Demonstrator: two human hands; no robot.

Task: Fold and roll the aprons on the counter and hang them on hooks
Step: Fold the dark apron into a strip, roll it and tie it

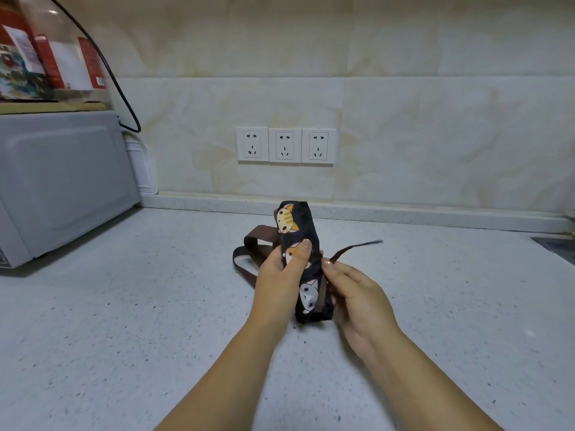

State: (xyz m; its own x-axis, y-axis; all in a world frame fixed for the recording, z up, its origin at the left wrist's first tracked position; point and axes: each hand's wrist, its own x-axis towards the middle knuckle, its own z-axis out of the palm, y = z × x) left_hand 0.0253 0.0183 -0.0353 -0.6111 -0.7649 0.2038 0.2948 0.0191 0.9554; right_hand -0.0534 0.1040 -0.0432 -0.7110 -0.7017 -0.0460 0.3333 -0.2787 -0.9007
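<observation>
black cat-print apron (299, 231), brown strap (249, 244), white speckled counter (124, 306), seemingly grey microwave (62, 181)

left hand (280, 276): curled, thumb up, gripping apron (298, 225) | right hand (357, 293): fingertips (326, 263) pinching strap (351, 248) | forearms converging

Microwave (62, 181) half off the left edge — brown strap tip (371, 243) a blur.

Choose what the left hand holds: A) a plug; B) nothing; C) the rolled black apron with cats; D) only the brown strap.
C: the left hand grips the rolled apron, thumb across its cat print; the right hand pinches the brown strap.
</observation>
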